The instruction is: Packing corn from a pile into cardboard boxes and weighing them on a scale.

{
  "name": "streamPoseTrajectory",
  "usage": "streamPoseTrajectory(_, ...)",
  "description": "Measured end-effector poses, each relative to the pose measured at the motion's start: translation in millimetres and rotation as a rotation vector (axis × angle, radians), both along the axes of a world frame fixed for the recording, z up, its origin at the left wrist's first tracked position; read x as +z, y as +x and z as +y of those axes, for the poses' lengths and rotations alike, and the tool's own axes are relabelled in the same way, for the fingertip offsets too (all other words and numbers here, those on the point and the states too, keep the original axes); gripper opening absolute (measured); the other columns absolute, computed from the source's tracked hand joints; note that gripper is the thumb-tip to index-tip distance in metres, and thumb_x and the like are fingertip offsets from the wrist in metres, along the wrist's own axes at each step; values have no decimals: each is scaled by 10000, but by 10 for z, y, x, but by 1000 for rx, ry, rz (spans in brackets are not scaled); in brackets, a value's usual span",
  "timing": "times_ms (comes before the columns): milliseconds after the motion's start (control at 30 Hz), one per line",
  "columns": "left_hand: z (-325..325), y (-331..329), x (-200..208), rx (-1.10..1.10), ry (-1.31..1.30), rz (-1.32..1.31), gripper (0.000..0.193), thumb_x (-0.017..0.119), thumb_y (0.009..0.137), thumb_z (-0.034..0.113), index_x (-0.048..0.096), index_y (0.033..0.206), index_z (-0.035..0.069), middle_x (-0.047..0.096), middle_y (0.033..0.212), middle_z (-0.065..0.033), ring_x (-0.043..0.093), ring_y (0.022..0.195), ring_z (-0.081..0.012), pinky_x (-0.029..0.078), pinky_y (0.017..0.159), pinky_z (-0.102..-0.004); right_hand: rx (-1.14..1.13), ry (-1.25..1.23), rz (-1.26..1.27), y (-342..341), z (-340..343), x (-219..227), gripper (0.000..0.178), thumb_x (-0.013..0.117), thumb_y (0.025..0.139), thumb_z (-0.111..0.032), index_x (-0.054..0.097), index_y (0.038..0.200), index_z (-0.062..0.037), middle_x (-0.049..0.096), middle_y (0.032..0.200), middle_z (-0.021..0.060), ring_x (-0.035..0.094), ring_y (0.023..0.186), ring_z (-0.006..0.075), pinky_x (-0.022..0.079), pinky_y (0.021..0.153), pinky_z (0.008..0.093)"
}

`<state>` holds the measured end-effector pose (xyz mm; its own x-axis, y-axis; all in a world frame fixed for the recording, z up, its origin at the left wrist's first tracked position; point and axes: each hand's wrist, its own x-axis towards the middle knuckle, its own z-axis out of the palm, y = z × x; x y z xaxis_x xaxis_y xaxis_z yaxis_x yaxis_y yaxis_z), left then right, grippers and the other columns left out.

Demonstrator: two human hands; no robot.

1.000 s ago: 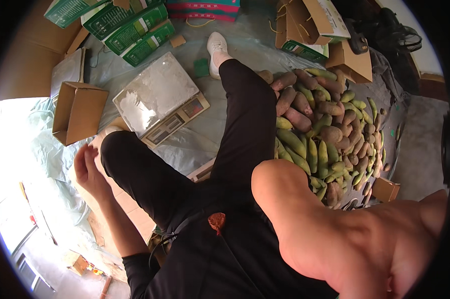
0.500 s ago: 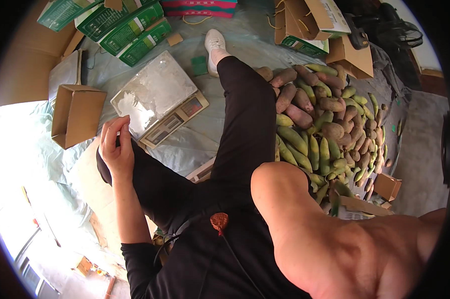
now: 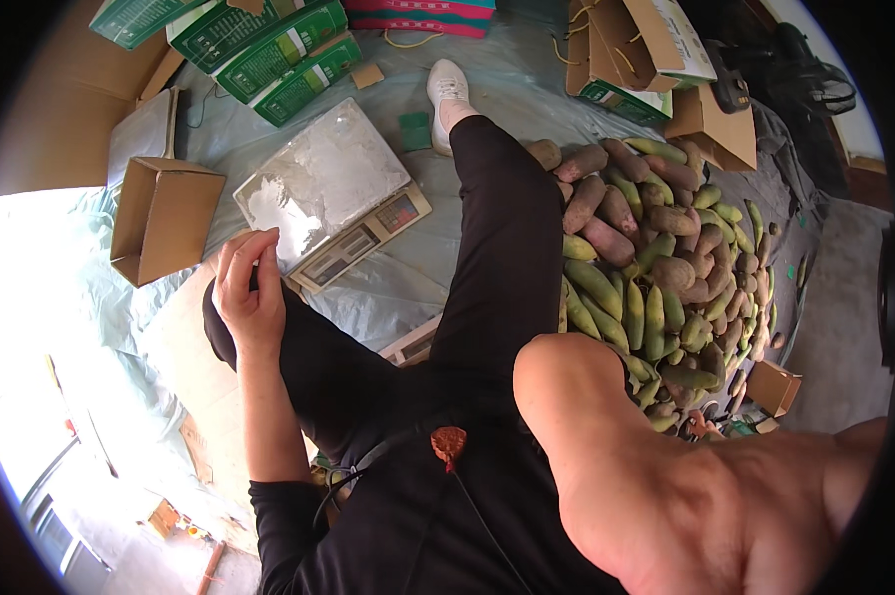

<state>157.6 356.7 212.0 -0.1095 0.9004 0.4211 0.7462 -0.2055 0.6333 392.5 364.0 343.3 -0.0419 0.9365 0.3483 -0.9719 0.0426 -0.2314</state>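
Note:
My left hand (image 3: 249, 296) is raised over my left knee, beside the near corner of a flat weighing scale (image 3: 333, 169). Its fingers curl toward the thumb and the tips come together; anything between them is too small or hidden to make out. Very close to the camera at lower right looms my right hand (image 3: 656, 476), bent at a large knuckle, its fingertips out of sight. The scale has a worn silver plate and a keypad panel (image 3: 401, 211). An upright, open brown carton (image 3: 165, 223) stands just left of it.
A large heap of green and reddish-brown long radishes (image 3: 656, 258) lies at my right. Green printed boxes (image 3: 284, 64) stand at the far left, more open cartons (image 3: 621, 45) at the far right. Plastic sheeting (image 3: 388, 268) covers the floor. A small carton (image 3: 773, 387) lies beyond the heap.
The whole view has shifted slightly, so most things sit further right. A cardboard flap beside my right hand no longer shows; a small skin-toned shape appears there. My left hand keeps its pose.

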Motion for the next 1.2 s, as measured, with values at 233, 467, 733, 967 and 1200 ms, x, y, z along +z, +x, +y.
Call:
streamPoseTrajectory(233,9,1,10,-1,0,6,176,602,788,-80,649,919,28,637,866,-100,615,780,-212,478,678,-277,29,-10,20,-34,75,-36,402,605,772,-41,462,1142,-107,432,914,7,433,765,170,401,628,310)
streamPoseTrajectory(467,10,13,15,5,-17,-8,186,602,786,-85,652,927,25,637,859,-104,614,778,-211,475,676,-275,50,-21,30,-48,43,-41,413,592,765,4,453,1141,-96,425,919,5,426,769,166,385,638,299)
streamPoseTrajectory(733,35,31,29,3,-14,-1,179,602,782,-92,650,919,15,634,840,-106,614,741,-207,472,654,-270,71,-32,44,-106,119,-60,430,578,756,56,442,1139,-83,418,924,3,418,773,162,367,650,287)
streamPoseTrajectory(967,13,20,58,18,-7,8,166,599,785,-80,647,908,20,634,837,-107,620,727,-218,478,640,-278,-173,-85,-282,207,573,-371,438,551,792,85,432,1195,-40,417,969,51,420,903,179,413,758,320)
streamPoseTrajectory(1200,8,38,44,23,-32,-13,174,599,784,-77,646,914,28,632,840,-100,618,726,-215,478,636,-276,-230,-313,-480,222,629,-878,444,549,811,120,426,1191,-74,480,1079,45,508,1040,155,459,900,338)
